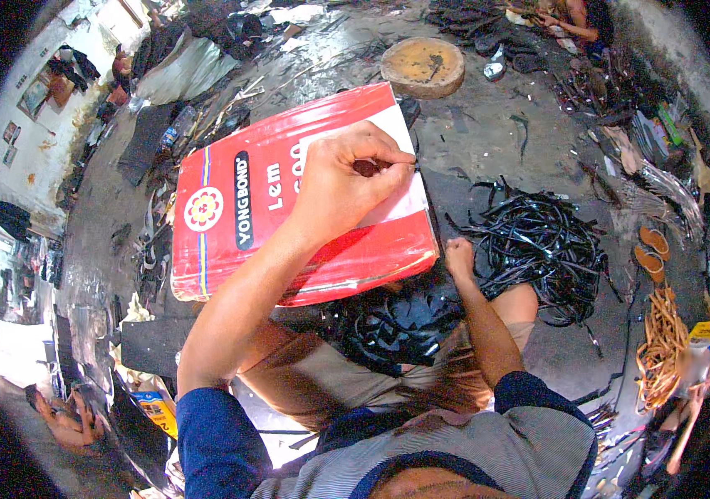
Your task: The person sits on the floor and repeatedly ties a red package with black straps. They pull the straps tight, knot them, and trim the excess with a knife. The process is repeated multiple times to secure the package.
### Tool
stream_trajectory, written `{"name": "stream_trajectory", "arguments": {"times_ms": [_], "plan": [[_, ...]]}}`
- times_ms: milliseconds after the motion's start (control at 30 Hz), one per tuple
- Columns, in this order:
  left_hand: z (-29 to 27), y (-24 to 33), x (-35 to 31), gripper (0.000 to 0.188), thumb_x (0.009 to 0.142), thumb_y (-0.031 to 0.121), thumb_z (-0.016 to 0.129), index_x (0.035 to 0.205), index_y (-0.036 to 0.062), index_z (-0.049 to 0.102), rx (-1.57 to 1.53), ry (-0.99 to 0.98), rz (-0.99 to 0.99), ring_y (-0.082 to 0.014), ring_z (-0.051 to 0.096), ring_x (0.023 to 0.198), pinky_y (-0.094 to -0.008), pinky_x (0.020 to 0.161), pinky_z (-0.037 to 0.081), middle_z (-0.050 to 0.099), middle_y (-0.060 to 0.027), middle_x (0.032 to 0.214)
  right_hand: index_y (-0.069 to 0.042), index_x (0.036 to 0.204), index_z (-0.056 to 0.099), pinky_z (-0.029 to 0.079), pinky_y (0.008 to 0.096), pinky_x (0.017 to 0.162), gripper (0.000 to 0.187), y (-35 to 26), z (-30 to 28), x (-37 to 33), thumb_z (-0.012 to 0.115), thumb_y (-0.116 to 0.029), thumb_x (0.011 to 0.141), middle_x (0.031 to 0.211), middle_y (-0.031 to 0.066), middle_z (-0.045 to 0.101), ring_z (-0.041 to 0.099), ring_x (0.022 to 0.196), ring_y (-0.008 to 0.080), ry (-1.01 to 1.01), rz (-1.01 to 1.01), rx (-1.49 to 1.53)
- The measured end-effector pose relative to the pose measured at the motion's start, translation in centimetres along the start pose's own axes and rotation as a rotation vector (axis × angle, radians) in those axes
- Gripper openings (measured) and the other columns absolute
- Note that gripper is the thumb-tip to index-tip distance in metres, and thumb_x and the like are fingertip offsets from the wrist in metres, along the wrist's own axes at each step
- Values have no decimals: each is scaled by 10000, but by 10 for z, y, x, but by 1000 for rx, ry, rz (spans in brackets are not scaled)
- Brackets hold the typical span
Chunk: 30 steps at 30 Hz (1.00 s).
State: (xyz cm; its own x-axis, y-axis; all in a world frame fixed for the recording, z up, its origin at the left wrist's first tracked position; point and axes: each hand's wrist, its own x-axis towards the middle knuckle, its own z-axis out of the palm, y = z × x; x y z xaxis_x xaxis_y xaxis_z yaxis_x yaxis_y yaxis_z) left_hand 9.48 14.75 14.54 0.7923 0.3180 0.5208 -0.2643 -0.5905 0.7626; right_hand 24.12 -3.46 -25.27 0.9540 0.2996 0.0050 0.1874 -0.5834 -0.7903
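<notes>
A red cardboard box (288, 274) with a white panel lies tilted in front of me, above my crossed legs. Over its top is my left hand (346, 175), thumb and fingers pinched together at the box's right edge; whatever they grip is too small to make out. Just off the lower right corner, my right hand (459, 256) is closed in a fist, its contents hidden. Beside that fist a tangled pile of glossy black strips (542, 249) rests on the floor. More black strips (396, 328) lie between my legs, partly under the box.
Beyond the box stands a round wooden block (423, 68). Brown sandals (652, 254) and a bundle of tan strips (662, 349) are at the right. Another person (571, 25) works at the far right. Scraps litter the floor along the left wall.
</notes>
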Motion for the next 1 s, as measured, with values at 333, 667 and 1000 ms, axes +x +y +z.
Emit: {"name": "stream_trajectory", "arguments": {"times_ms": [333, 667, 1000], "plan": [[-3, -4, 6, 34, 809, -9, 746, 826, 12, 767, 20, -40, 28, -115, 654, 773, -253, 641, 517, 702, -60, 849, 1, 926, 698, 532, 493, 827, 247, 33, 25, 7, 675, -244, 911, 959, 257, 715, 691, 950, 440, -113, 49, -221], [-17, -7, 7, 151, 810, 20, 733, 949, 46, 786, 238, -143, 352, -204, 688, 803, -310, 698, 555, 714, -83, 909, -10, 1000, 691, 524, 527, 896, 240, 21, -2, -2, 643, -234, 926, 1013, 282, 704, 674, 1021, 450, -142, 93, -264], [-20, -3, 1, 301, 820, 27, 721, 1119, 56, 744, 432, -205, 553, -276, 633, 952, -360, 842, 542, 659, -90, 1013, 17, 1112, 631, 527, 545, 899, 280, 26, -38, -6, 570, -203, 950, 1041, 302, 696, 674, 1018, 464, -179, 141, -388]]}}
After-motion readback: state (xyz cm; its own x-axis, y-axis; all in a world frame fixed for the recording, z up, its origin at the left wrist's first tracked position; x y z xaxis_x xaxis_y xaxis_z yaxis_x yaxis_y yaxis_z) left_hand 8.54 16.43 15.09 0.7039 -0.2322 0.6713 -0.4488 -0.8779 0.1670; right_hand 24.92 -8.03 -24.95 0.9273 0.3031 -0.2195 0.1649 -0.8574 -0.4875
